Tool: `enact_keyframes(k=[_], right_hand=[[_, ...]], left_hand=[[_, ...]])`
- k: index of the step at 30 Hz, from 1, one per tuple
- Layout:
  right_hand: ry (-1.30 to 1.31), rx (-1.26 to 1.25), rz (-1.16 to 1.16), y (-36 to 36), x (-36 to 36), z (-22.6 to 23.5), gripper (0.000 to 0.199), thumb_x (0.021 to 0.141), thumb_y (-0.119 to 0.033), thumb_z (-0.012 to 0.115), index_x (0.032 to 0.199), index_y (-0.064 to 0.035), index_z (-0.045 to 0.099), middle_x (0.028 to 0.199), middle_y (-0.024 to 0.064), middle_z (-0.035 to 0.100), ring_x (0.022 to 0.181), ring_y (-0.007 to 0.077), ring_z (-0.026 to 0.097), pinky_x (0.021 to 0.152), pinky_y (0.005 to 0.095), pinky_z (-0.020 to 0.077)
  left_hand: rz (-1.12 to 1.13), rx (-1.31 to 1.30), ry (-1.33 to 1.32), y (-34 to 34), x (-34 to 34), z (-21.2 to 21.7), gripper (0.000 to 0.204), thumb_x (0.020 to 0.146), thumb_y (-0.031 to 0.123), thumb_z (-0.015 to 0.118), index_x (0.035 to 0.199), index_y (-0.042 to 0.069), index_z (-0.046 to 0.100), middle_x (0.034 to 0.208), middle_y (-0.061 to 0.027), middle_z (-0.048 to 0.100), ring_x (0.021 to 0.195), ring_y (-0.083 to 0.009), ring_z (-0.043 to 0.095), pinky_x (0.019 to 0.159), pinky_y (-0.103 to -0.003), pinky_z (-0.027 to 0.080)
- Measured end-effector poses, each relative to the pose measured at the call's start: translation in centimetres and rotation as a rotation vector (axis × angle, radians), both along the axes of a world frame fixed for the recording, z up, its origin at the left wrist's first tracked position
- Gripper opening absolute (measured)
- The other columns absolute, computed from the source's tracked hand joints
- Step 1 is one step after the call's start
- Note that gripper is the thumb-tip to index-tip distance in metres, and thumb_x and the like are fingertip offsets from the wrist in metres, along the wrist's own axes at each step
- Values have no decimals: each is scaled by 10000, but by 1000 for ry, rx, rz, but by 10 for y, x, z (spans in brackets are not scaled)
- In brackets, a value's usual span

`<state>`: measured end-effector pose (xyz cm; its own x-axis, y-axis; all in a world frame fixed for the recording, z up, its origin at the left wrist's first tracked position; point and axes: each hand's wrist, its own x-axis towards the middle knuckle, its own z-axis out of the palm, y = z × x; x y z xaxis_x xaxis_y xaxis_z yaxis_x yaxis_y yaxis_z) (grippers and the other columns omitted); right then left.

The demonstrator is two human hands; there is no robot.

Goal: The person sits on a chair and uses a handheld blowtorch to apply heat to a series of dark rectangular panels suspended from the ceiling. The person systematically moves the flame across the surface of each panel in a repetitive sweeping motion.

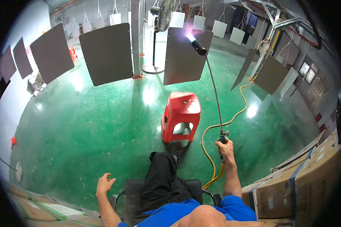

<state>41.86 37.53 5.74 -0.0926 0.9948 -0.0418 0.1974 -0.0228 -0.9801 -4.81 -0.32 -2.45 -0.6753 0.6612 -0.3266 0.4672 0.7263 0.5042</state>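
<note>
My right hand [226, 150] is wrapped round the handle of a gas torch [215, 85]. Its long thin neck reaches up and away to a black burner head. From the burner comes a blue-violet flame [190, 37], playing on the upper part of a dark grey hanging panel [180, 66]. A yellow hose [204, 140] runs from the handle's lower end along the floor. Out at my left side, my left hand [105, 184] holds nothing, thumb and fingers apart. Between me and the panel stands a red plastic stool [183, 104], with my outstretched foot beside its base.
More dark panels [107, 55] hang in a row to the left, others [271, 73] to the right. A pedestal fan [163, 17] stands behind, next to a metal post [136, 38]. Cardboard boxes [314, 178] are stacked at my right. I sit on a dark chair [132, 189].
</note>
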Motion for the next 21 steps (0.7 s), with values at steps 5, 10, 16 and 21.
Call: enact_keyframes(k=[5,10,16,21], right_hand=[[-35,-29,16,-13,-17,12,197,761,-92,730,902,-36,605,616,-24,532,458,59,461,406,241,348],[-86,-11,64,-24,-26,19,184,763,-93,726,887,-38,600,619,-30,522,471,61,464,416,247,355],[-272,8,58,-42,-23,1,157,773,-86,718,879,-42,611,580,-18,523,440,76,467,402,247,361],[-362,-5,64,-52,-19,-23,188,748,-124,733,875,-50,616,607,-25,526,483,74,468,437,252,371]], left_hand=[[13,47,-50,1,6,9,534,786,288,747,1228,30,594,903,-136,685,838,-281,665,793,-398,519],[-12,102,-50,-1,8,3,533,780,297,744,1221,34,600,926,-149,680,894,-303,654,824,-407,505],[-33,137,-51,4,14,15,530,780,305,741,1214,35,600,933,-154,676,895,-313,653,820,-409,506],[-25,139,-109,7,14,19,531,781,310,744,1211,33,601,946,-158,673,885,-316,653,810,-412,508]])
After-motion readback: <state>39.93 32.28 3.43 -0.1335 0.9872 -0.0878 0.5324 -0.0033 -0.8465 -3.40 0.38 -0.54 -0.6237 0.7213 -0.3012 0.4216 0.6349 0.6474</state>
